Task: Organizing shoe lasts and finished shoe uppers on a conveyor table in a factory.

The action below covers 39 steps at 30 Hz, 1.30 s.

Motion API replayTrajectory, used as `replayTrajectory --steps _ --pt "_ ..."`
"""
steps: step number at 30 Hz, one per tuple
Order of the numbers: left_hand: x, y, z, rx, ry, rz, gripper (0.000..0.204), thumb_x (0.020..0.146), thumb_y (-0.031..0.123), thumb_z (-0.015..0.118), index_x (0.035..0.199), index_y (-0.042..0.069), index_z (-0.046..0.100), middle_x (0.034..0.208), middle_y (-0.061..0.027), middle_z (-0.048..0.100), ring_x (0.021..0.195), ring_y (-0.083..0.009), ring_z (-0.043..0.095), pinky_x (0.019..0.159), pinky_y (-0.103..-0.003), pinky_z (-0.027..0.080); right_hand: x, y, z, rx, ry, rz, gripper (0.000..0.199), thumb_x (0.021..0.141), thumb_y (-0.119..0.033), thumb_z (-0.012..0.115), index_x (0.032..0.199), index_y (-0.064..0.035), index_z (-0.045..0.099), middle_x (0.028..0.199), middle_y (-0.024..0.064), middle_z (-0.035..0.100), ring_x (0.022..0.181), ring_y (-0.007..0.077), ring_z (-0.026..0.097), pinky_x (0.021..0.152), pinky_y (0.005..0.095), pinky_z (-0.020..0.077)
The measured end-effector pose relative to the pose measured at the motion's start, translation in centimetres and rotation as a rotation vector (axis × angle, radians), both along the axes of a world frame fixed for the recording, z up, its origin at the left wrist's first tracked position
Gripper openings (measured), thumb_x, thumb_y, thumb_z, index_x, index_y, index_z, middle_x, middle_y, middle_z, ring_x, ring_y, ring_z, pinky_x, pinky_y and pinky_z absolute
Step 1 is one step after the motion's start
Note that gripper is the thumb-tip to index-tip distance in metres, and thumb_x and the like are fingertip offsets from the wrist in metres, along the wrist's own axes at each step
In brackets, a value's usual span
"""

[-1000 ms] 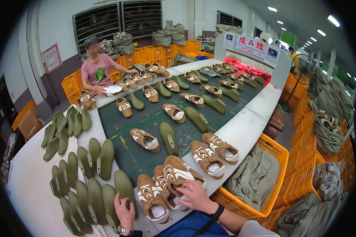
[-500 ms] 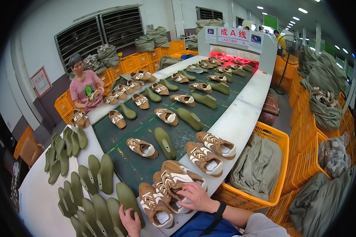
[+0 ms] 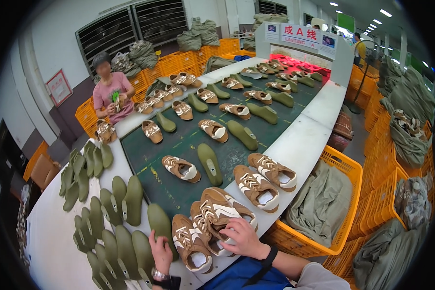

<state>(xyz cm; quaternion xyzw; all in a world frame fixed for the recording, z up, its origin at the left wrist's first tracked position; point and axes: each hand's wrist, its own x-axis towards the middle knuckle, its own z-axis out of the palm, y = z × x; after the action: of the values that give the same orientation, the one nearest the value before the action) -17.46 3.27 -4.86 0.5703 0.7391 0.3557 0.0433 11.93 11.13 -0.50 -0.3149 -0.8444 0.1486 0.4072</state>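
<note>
The white-topped counter (image 3: pixel 314 121) frames the landmark here, the green conveyor belt (image 3: pixel 181 145), which carries staggered shoes and lasts. Right of the belt, an orange plastic crate (image 3: pixel 299 241) holds drab cloth.

On the counter, just before the belt's near edge, brown-and-white lace-up sneakers (image 3: pixel 209 216) crowd together. They look light, with soft uppers that should crease under a squeeze; the sole and heel are probably stiffer. A hold around the heel, or across the sides below the laces, would likely distort them least.

At the belt's near left corner lies a green shoe last (image 3: pixel 159 222). It looks rigid, smooth and tough, likely heavier than a sneaker and a little slippery; its narrower waist seems the best place to grasp.

The hands are well apart, both before the belt's near edge. The right hand (image 3: pixel 245 239) has fingers bent at the sneakers' openings; the left hand (image 3: pixel 162 253) is against the last. Whether either grips, I cannot tell.
</note>
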Motion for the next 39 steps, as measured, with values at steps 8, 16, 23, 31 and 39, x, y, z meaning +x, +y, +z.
replayTrajectory --steps 8,16,23,31,39 --pt "-10.3 15.5 -6.6 -0.291 -0.021 0.089 0.031 0.065 -0.006 0.056 0.094 0.008 0.056 0.129 -0.0331 0.034 0.119 -0.0467 0.039 0.098 -0.041 0.037 -0.4 -0.2 0.3 -0.018 0.044 0.036 0.032 0.068 -0.024 0.074 0.094 -0.0087 0.062 0.092 0.0074 0.054 0.100 0.0291 0.052 0.086 0.0400 0.0431" --pt "-5.5 20.7 -6.6 -0.467 -0.098 0.249 0.040 0.067 -0.005 0.054 0.104 0.011 0.050 0.135 -0.0330 0.024 0.118 -0.0462 0.039 0.100 -0.041 0.034 0.9 -0.1 -0.5 -0.057 0.013 -0.036 0.030 0.069 -0.025 0.073 0.094 -0.0106 0.063 0.094 0.0055 0.055 0.103 0.0273 0.052 0.088 0.0403 0.0422" --pt "-7.0 19.6 -7.5 -0.528 -0.037 0.158 0.039 0.070 -0.001 0.052 0.107 0.010 0.047 0.119 -0.0278 0.043 0.112 -0.0452 0.039 0.105 -0.048 0.024 0.5 0.0 -0.5 -0.027 0.068 0.010 0.033 0.072 -0.026 0.071 0.098 -0.0088 0.059 0.098 0.0076 0.053 0.105 0.0276 0.050 0.091 0.0410 0.0398" --pt "-4.7 15.8 -1.0 -0.802 0.166 -0.198 0.064 0.073 0.040 0.063 0.129 0.014 0.047 0.121 -0.0258 0.052 0.112 -0.0411 0.051 0.096 -0.045 0.042 0.4 -0.3 -0.8 -0.007 0.020 0.012 0.032 0.070 -0.027 0.072 0.094 -0.0095 0.062 0.095 0.0085 0.054 0.101 0.0285 0.051 0.089 0.0401 0.0409" --pt "-6.5 8.0 8.3 -0.359 0.515 -0.104 0.050 0.075 0.030 0.065 0.120 0.013 0.053 0.124 -0.0111 0.050 0.123 -0.0336 0.038 0.099 -0.053 0.032 -0.7 -0.5 -0.1 0.035 -0.027 -0.013 0.033 0.063 -0.021 0.075 0.091 -0.0092 0.061 0.093 0.0092 0.053 0.097 0.0308 0.051 0.086 0.0410 0.0419"
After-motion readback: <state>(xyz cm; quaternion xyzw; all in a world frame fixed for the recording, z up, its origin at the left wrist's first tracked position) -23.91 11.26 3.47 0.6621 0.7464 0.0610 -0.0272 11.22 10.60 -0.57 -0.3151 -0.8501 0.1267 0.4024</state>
